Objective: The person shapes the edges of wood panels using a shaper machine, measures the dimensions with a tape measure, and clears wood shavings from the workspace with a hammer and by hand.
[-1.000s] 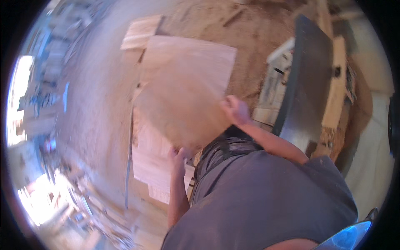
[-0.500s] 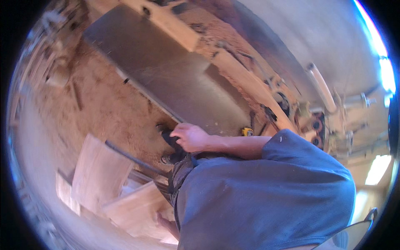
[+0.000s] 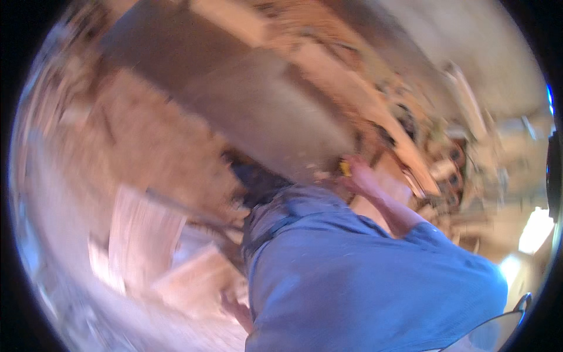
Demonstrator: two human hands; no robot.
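My right hand (image 3: 356, 173) reaches out over the near end of a dark metal machine table (image 3: 258, 100). Its fingers are closed around a small yellow-and-black tape measure (image 3: 345, 168), though motion blurs them. At the lower left, my left hand (image 3: 236, 310) grips the edge of a pale wooden board (image 3: 196, 284), its fingers partly hidden. Another pale board (image 3: 143, 234) leans just beyond that one, with a narrower wooden piece (image 3: 105, 267) beside it.
A long wooden beam (image 3: 352, 88) and sawdust run along the table's far side. The brown floor (image 3: 158, 129) is strewn with dust. A pale tube (image 3: 467, 100) stands at the upper right, near cluttered machine parts (image 3: 454, 167). A dark bar (image 3: 187, 208) lies by the boards.
My right hand has swung rightward from beside the table's front edge to the tape measure and closed on it. My left hand stays at the board. The view has shifted and blurred.
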